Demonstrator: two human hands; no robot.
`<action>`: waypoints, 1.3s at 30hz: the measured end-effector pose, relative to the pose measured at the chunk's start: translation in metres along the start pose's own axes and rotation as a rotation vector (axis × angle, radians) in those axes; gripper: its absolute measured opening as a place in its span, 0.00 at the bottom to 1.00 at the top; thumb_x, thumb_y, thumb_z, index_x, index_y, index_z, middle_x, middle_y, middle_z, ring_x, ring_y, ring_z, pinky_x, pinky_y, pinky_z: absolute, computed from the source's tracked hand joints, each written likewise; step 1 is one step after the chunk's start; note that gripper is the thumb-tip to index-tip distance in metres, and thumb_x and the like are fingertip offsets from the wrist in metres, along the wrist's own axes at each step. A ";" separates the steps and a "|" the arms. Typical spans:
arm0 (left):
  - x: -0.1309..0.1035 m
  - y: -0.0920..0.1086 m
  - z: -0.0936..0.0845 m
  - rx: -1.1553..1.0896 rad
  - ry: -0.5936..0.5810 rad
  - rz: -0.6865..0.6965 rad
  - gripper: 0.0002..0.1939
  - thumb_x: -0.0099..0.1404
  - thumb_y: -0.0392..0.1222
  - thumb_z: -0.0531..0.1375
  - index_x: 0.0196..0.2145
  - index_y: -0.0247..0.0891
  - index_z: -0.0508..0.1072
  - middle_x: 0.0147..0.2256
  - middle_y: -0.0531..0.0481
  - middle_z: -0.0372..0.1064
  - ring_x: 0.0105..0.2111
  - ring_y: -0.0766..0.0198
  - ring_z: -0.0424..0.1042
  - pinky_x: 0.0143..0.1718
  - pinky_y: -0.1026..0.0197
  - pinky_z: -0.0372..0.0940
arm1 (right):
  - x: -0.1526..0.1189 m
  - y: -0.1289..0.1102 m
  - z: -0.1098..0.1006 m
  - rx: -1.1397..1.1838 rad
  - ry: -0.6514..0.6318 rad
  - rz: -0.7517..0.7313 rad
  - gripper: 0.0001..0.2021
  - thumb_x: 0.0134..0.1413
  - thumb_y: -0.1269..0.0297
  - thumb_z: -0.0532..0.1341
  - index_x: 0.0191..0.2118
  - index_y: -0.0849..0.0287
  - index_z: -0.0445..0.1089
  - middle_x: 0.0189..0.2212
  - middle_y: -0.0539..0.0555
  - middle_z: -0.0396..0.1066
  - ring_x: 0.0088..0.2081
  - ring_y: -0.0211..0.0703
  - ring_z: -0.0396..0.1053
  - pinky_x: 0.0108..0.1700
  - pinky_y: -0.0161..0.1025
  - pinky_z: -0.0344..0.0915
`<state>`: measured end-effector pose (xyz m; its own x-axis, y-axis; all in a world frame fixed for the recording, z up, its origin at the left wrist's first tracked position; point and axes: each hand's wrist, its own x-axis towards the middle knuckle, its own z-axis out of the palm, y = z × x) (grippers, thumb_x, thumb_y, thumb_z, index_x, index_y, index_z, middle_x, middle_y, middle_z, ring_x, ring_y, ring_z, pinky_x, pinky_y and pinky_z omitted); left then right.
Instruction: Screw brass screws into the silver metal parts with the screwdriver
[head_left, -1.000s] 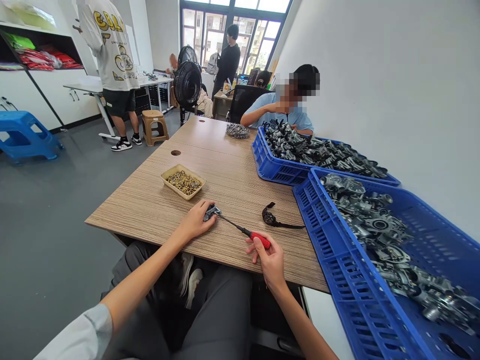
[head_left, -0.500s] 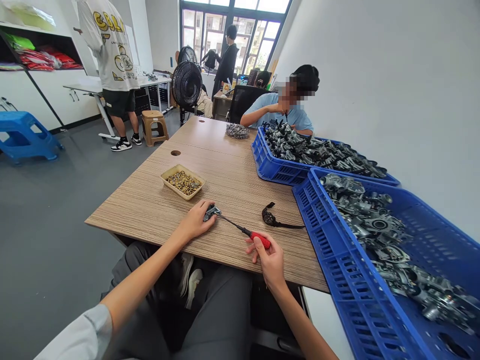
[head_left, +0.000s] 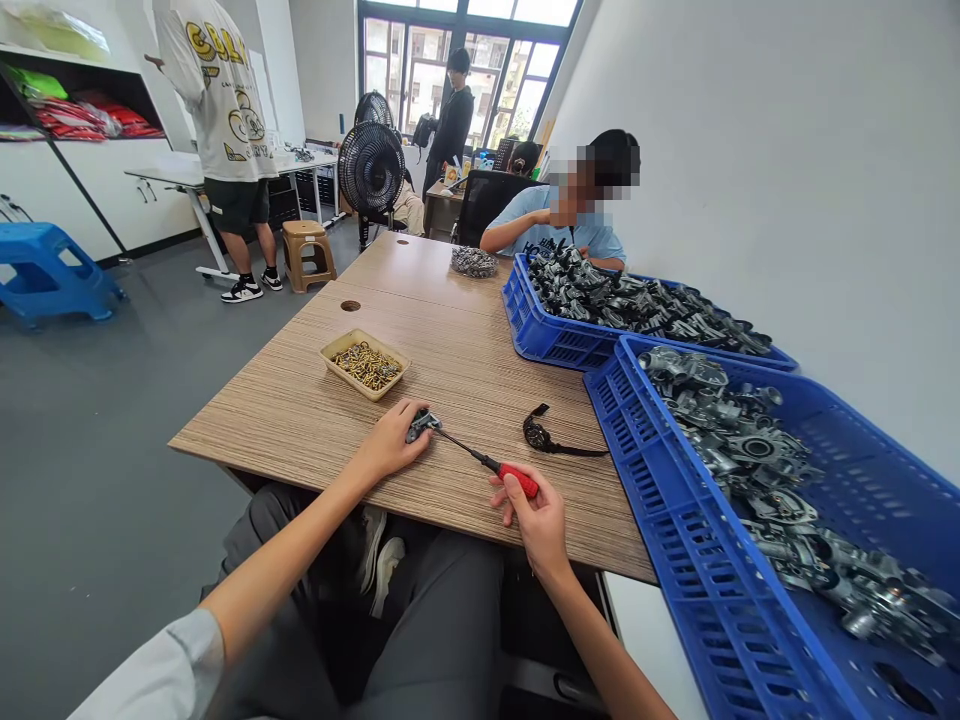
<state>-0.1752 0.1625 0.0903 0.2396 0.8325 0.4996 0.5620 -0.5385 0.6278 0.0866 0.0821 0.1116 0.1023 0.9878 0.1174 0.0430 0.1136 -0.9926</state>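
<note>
My left hand is closed around a small grey metal casting, pressing it on the wooden tabletop; fingers cover much of the part. In my right hand is a screwdriver with a red and black handle, held between thumb and fingers. Its thin dark shaft slopes up to the left, and the tip meets the casting's right side. Whether the tip sits in a screw is too small to tell. A cream tray of brass-coloured screws stands just beyond my left hand.
A black wristwatch lies right of the casting. Along the right side stand a near blue crate and a far blue crate, both holding metal castings. Across the table sits a person in a blue shirt, near a pile of small metal parts.
My hands, the casting and the screwdriver hold almost the same position. In the background, the person by the window has turned and lowered a black bag slightly.
</note>
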 end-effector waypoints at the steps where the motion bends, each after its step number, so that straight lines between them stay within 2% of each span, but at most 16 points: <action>1: 0.000 0.000 0.000 0.000 0.003 0.001 0.19 0.70 0.41 0.59 0.57 0.40 0.67 0.53 0.43 0.71 0.54 0.53 0.72 0.59 0.50 0.68 | 0.000 0.000 0.000 -0.008 -0.002 -0.001 0.21 0.56 0.46 0.70 0.45 0.58 0.74 0.34 0.59 0.81 0.25 0.41 0.73 0.17 0.33 0.64; 6: 0.000 0.002 -0.001 -0.004 0.011 0.002 0.18 0.70 0.42 0.59 0.57 0.40 0.68 0.52 0.43 0.71 0.54 0.53 0.72 0.58 0.50 0.68 | -0.002 -0.001 0.001 -0.046 -0.012 -0.005 0.23 0.57 0.43 0.69 0.46 0.58 0.72 0.34 0.59 0.80 0.25 0.41 0.74 0.18 0.33 0.64; 8: 0.000 0.002 -0.002 -0.006 0.013 0.001 0.18 0.71 0.42 0.59 0.57 0.41 0.68 0.52 0.43 0.71 0.53 0.53 0.73 0.58 0.50 0.68 | -0.002 0.001 0.002 -0.063 -0.023 0.003 0.23 0.57 0.42 0.67 0.45 0.58 0.71 0.30 0.55 0.78 0.23 0.40 0.72 0.18 0.33 0.63; 11: 0.000 0.002 -0.001 -0.007 0.019 -0.007 0.18 0.71 0.42 0.59 0.57 0.41 0.68 0.51 0.43 0.71 0.52 0.53 0.73 0.57 0.49 0.69 | -0.003 0.003 0.002 -0.093 -0.039 0.022 0.24 0.59 0.40 0.65 0.45 0.57 0.69 0.20 0.46 0.68 0.18 0.37 0.67 0.18 0.32 0.61; 14: 0.000 0.001 -0.001 -0.005 0.023 -0.010 0.18 0.70 0.42 0.59 0.57 0.40 0.68 0.51 0.43 0.71 0.52 0.53 0.73 0.58 0.49 0.68 | -0.003 0.003 0.002 -0.127 -0.068 0.027 0.22 0.62 0.40 0.63 0.46 0.56 0.66 0.15 0.42 0.62 0.16 0.35 0.62 0.18 0.31 0.58; 21: 0.000 -0.002 0.000 -0.004 0.017 -0.010 0.19 0.70 0.41 0.59 0.57 0.40 0.66 0.51 0.42 0.70 0.53 0.53 0.72 0.58 0.49 0.68 | -0.005 -0.002 -0.002 -0.124 -0.141 0.024 0.23 0.62 0.44 0.64 0.51 0.53 0.58 0.18 0.39 0.62 0.18 0.35 0.61 0.21 0.31 0.59; 28: 0.000 -0.002 0.000 0.002 0.015 -0.013 0.19 0.70 0.42 0.60 0.57 0.41 0.66 0.52 0.43 0.70 0.54 0.52 0.72 0.58 0.48 0.68 | 0.000 0.008 -0.003 -0.111 -0.148 0.027 0.20 0.63 0.42 0.62 0.44 0.52 0.58 0.15 0.38 0.60 0.15 0.34 0.57 0.18 0.30 0.54; 33: 0.000 0.000 -0.001 0.003 0.013 -0.016 0.19 0.70 0.42 0.59 0.57 0.40 0.67 0.52 0.43 0.70 0.53 0.52 0.73 0.58 0.49 0.68 | 0.001 0.007 -0.002 -0.110 -0.141 0.032 0.20 0.65 0.40 0.60 0.36 0.52 0.58 0.15 0.39 0.59 0.15 0.34 0.57 0.18 0.30 0.54; 39: -0.001 0.000 -0.001 0.000 0.009 -0.023 0.19 0.70 0.42 0.60 0.57 0.40 0.66 0.52 0.43 0.70 0.53 0.53 0.72 0.58 0.49 0.68 | 0.000 0.003 0.000 -0.135 -0.128 0.054 0.21 0.65 0.39 0.59 0.36 0.53 0.60 0.15 0.40 0.60 0.15 0.34 0.60 0.17 0.30 0.54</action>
<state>-0.1761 0.1616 0.0911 0.2195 0.8434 0.4904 0.5674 -0.5193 0.6391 0.0871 0.0824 0.1091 -0.0192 0.9986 0.0503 0.1746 0.0529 -0.9832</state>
